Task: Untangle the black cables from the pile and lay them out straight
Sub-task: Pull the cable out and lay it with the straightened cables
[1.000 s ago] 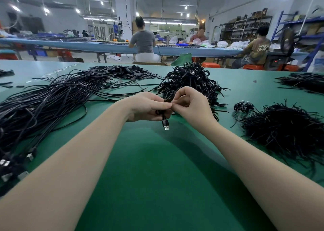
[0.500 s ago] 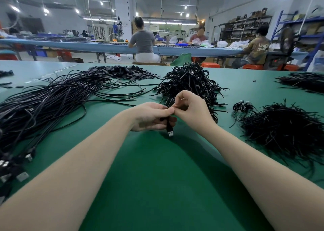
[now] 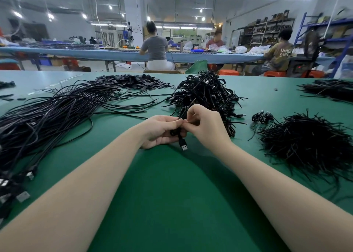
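My left hand [image 3: 161,130] grips a coiled black USB cable [image 3: 181,140] whose metal plug hangs down below my fingers. My right hand [image 3: 205,126] meets it from the right and pinches something small at the top of the coil; what exactly is hidden by my fingers. Just behind both hands rises the tangled pile of coiled black cables [image 3: 207,93]. To the left, straightened cables [image 3: 51,114] lie fanned out across the green table [image 3: 172,194], their plugs near the left edge.
A heap of black twist ties [image 3: 307,143] lies at the right, with a small coiled cable [image 3: 262,116] beside it. Flat black pieces [image 3: 133,81] lie at the back, more black strands [image 3: 332,89] at the far right. People sit at a blue bench beyond.
Both hands with the coiled cable have drifted slightly down toward me. The plug now hangs lower, and my right fingers have shifted on the top of the coil.
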A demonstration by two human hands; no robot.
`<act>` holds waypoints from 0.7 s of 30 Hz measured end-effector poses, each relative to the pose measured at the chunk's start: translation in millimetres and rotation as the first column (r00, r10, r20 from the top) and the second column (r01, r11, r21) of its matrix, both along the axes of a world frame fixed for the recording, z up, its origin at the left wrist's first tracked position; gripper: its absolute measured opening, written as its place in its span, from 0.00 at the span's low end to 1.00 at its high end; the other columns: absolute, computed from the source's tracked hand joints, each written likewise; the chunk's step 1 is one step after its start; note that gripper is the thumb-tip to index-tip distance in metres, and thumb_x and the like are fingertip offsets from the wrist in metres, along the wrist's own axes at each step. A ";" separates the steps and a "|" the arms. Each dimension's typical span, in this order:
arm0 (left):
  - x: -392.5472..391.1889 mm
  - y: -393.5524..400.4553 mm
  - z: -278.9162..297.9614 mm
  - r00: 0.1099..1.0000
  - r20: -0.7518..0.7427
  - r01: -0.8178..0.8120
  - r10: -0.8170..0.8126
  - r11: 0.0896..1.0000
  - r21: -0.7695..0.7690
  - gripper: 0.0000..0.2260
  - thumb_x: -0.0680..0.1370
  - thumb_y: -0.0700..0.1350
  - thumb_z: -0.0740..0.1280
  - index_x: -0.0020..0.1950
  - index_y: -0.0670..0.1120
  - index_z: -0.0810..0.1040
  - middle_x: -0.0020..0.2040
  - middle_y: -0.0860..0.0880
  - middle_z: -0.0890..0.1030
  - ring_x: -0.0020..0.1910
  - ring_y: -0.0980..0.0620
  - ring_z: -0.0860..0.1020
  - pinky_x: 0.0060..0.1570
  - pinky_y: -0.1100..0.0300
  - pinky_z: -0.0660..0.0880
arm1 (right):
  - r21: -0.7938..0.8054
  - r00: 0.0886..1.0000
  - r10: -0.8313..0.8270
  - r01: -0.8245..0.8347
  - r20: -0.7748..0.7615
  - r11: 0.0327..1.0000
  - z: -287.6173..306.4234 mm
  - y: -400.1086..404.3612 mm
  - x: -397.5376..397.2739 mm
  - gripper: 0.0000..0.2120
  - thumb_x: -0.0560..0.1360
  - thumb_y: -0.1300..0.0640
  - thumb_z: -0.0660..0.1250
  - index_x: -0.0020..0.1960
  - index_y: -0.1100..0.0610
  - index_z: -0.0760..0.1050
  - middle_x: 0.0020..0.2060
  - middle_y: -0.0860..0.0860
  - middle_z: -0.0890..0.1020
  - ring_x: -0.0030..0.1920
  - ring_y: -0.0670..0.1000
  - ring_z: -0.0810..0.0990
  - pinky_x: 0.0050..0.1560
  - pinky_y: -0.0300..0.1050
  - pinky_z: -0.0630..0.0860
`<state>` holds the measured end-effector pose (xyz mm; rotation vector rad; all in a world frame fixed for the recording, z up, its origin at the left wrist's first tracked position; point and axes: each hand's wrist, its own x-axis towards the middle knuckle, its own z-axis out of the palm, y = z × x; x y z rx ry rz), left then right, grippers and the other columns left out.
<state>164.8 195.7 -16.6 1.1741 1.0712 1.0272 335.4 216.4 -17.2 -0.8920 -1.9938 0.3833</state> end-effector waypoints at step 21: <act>19.6 10.0 -14.8 0.678 -0.478 -0.167 0.558 0.750 0.640 0.24 0.79 0.55 0.62 0.74 0.49 0.66 0.58 0.54 0.76 0.47 0.55 0.76 0.53 0.57 0.72 | -0.482 0.785 -0.171 -0.178 -0.595 0.858 33.5 16.3 -11.6 0.07 0.76 0.54 0.69 0.41 0.56 0.76 0.29 0.47 0.82 0.30 0.46 0.80 0.36 0.40 0.80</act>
